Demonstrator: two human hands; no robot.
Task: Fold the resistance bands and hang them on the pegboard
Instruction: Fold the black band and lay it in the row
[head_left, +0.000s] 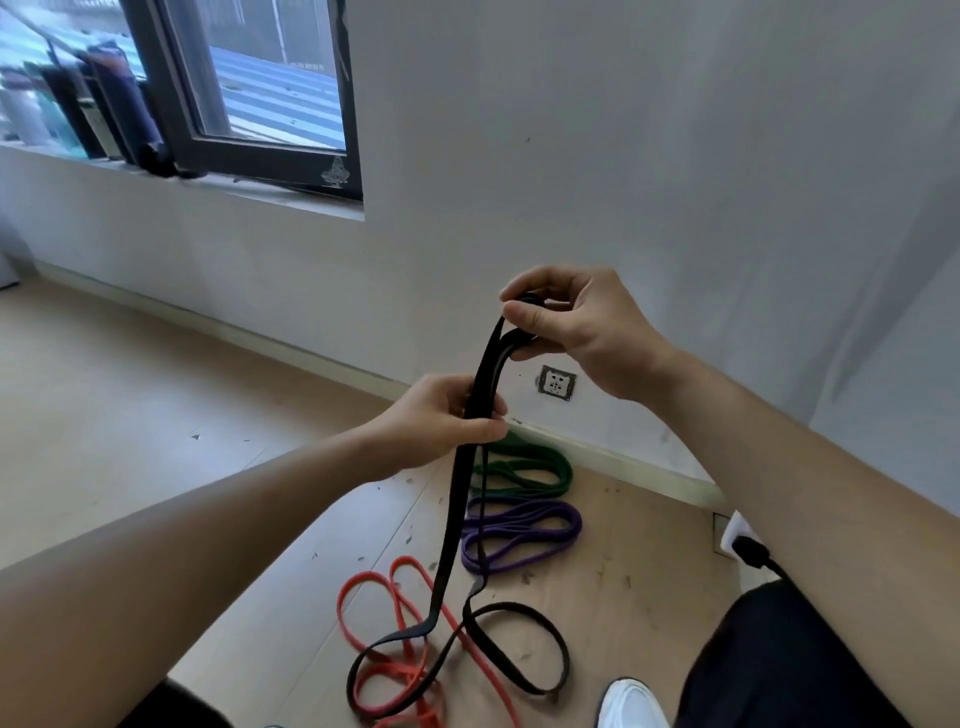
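Four resistance bands are in view, one of each colour: black, red, purple and green. Both of the person's hands are on the black band (457, 499), and the other three lie on the wooden floor (156, 415).

The right hand (576, 332) is raised in front of the white wall (623, 156). It pinches the top bend of the black band between the thumb and curled fingers, so the fold sits inside the fingers and only a little of it shows. From there two black strands run down side by side to the left hand (441, 421), which is lower and nearer the body. Its fingers and thumb close round both strands and keep them together.

Below the left hand the strands hang down to the floor, where the slack spreads into two loose loops. One loop lies across the red band (395, 674), which sprawls unfolded in several curls. The other loop lies just beside a single white shoe (631, 704).

The purple band (519, 525) lies beyond, gathered into a flat bundle of several layers. The green band (524, 467) lies just behind it, bundled the same way close to the skirting.

One socket (557, 383) sits low on the wall below the right hand. One black plug with its cable (750, 551) is at the right edge. One dark-framed window (260, 78) is at the upper left.
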